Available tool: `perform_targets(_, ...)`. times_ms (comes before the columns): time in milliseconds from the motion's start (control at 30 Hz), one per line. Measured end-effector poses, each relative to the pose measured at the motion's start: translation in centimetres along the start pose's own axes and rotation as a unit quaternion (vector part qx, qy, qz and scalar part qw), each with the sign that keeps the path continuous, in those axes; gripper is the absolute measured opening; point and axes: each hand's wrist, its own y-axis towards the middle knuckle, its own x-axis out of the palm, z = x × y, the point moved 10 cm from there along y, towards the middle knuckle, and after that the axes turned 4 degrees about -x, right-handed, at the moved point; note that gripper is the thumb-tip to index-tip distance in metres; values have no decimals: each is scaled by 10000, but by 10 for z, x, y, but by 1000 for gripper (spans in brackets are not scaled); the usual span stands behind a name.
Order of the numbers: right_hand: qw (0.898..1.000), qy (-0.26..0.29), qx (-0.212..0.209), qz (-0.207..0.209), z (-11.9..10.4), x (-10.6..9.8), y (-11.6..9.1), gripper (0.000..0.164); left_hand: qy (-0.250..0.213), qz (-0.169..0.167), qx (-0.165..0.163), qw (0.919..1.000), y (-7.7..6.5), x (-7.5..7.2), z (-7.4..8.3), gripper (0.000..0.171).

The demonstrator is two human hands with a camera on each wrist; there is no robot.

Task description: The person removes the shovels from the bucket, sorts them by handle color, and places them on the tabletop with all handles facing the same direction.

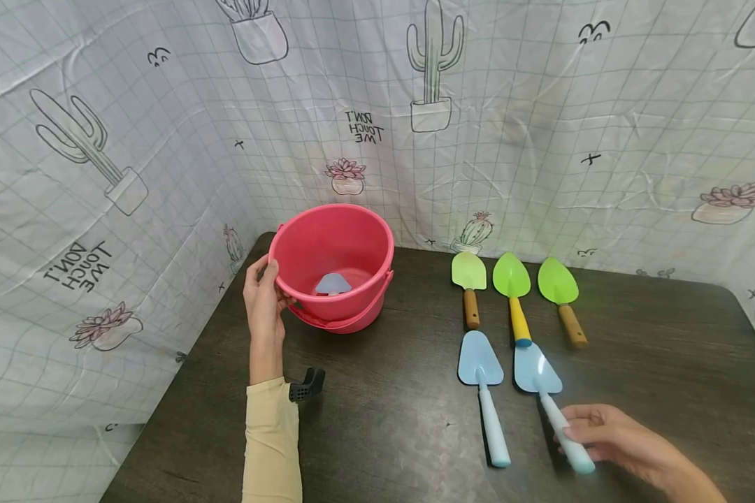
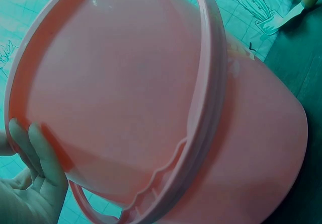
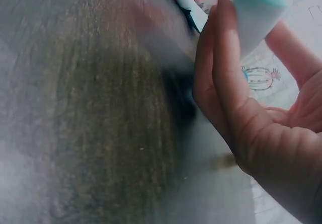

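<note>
My left hand [image 1: 265, 297] grips the rim of a pink bucket [image 1: 358, 323] at its left side, thumb on the outside. In the left wrist view, fingers of that hand [image 2: 37, 183] bend over the bucket's rim. Inside the bucket lies a pale blue-grey blade-like piece [image 1: 333, 283], partly hidden by the near wall. At the lower right, my right hand [image 1: 619, 440] holds a light blue trowel [image 1: 537, 369] by its pale handle, between thumb and fingers. The right wrist view shows the handle's end [image 3: 256, 17] in the grasp. A second blue trowel [image 1: 480, 360] lies to its left.
Behind the blue trowels lie a lime trowel with a wooden handle [image 1: 469, 271], a green one with a yellow handle [image 1: 512, 276] and another green, wooden-handled trowel [image 1: 557, 283]. The dark table [image 1: 384, 419] is bounded by a patterned cloth [image 1: 509, 175] at the back and sides.
</note>
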Motion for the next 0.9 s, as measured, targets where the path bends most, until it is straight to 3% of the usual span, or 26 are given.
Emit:
perform_targets(167,9973,-623,66,375,4,-7,5,49,29,12,-12,10000,-1,0,0,41)
perform_targets(400,9948,-691,338,670,37,-41,20,42,20,-7,-7,10000,-1,1,0,41)
perform_targets(600,9900,-1254,255,586,15,-21,13,43,-18,-20,-22,10000,-1,2,0,41)
perform_targets(733,9878,-1389,135,692,-5,-3,4,39,-9,-22,-28,10000,-1,2,0,41)
perform_targets(900,9864,-1381,133,876,-11,2,-1,38,-36,-15,-43,10000,-1,2,-1,41)
